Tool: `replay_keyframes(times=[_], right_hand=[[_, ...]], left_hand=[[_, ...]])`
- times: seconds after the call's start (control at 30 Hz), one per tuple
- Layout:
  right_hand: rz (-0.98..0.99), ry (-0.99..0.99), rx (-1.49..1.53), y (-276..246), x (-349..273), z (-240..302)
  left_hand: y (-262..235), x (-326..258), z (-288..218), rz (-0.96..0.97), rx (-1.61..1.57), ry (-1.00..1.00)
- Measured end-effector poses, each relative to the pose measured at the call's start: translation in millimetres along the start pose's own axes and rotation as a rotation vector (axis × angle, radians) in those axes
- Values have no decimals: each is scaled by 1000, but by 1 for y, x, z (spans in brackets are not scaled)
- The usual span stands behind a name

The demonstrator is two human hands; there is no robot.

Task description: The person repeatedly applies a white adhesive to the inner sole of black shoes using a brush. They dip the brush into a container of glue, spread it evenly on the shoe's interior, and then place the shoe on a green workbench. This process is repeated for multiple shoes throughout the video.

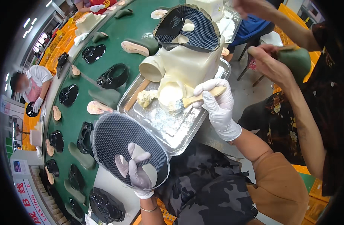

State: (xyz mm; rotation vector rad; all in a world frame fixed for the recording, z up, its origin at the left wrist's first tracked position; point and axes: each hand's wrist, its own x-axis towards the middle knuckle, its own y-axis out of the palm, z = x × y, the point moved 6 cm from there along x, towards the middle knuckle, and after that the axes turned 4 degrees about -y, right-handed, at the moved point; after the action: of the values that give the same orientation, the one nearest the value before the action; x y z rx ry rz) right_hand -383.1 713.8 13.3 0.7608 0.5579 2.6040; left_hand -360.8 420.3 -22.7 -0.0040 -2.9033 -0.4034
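Note:
My gloved left hand holds up a shoe upper, its dark textured lining facing me and pale edge around it. Fingers of that hand show through the upper's openings. In my gloved right hand is a wooden-handled brush, gripped by the handle. Its bristles point down at the mouth of a cream glue pot with white stuff inside. The pot stands in a metal tray smeared with white residue. Behind it, another dark-lined upper rests on a cream plastic container.
A green conveyor belt carries several glossy black uppers and olive shoe lasts. Close on my right, a person's hands hold an olive last. Another person works across the belt. Orange crates line its far side.

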Motion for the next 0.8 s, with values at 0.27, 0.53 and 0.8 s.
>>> replay_keyframes(times=[0.27, 0.53, 0.8], right_hand=[[-70, -2, -21, -2, 1, -10], [-80, 10, -97, 20, -10, 1], [-62, 18, -151, 28, -18, 2]], left_hand=[[1, -11, -15, 87, -373, -324], [-25, -27, -31, 51, -389, -430], [-27, -38, -42, 114, -469, -488]])
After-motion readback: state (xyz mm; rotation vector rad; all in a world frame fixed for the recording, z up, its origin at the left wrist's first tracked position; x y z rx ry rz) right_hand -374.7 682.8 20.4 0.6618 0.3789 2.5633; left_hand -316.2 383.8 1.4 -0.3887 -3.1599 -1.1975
